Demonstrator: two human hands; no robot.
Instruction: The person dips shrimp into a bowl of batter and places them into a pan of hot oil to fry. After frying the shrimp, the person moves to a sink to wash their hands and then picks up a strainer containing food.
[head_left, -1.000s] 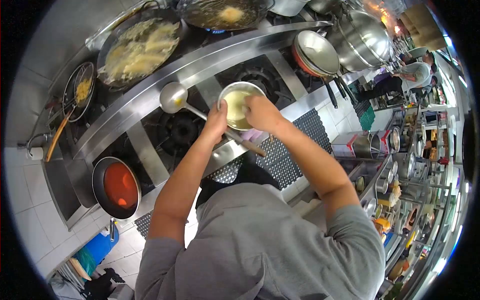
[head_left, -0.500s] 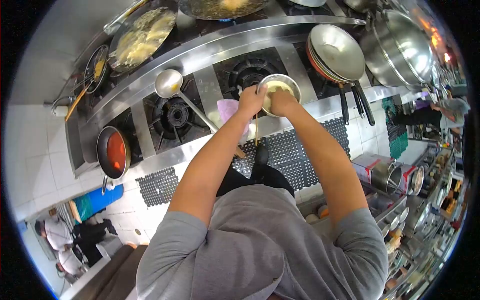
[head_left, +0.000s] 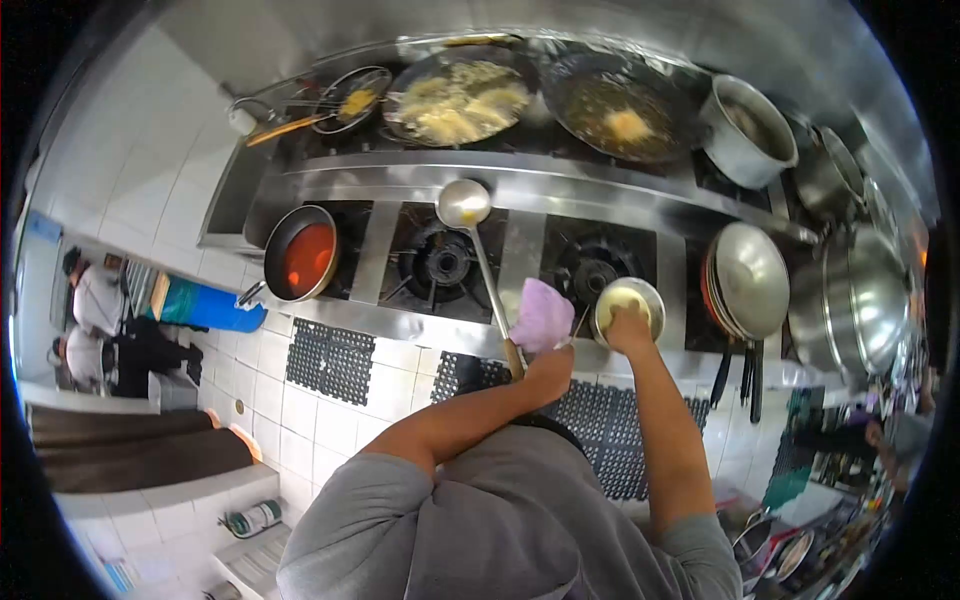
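My left hand (head_left: 552, 369) is closed at the lower edge of a pink cloth (head_left: 543, 315) at the stove's front edge. A thin stick (head_left: 581, 321) slants up beside that hand, toward the bowl. My right hand (head_left: 629, 330) reaches down into a metal bowl (head_left: 656, 308) of pale yellow batter (head_left: 622, 297); its fingertips are hidden inside. The bowl sits at the front of a burner. Left of the cloth lies a long-handled ladle (head_left: 463, 204), its wooden grip passing beside my left hand.
A pan of red sauce (head_left: 310, 257) stands at the left. Behind are woks of frying food (head_left: 455, 110) and oil (head_left: 610, 115), a strainer (head_left: 357, 103) and a pot (head_left: 750, 130). Stacked pans (head_left: 752, 280) and a large steel pot (head_left: 850, 300) stand right. People (head_left: 95, 300) are far left.
My left hand has left the bowl's rim and moved left to the cloth. My right hand stays in the bowl. The view has shifted, showing more of the back burners.
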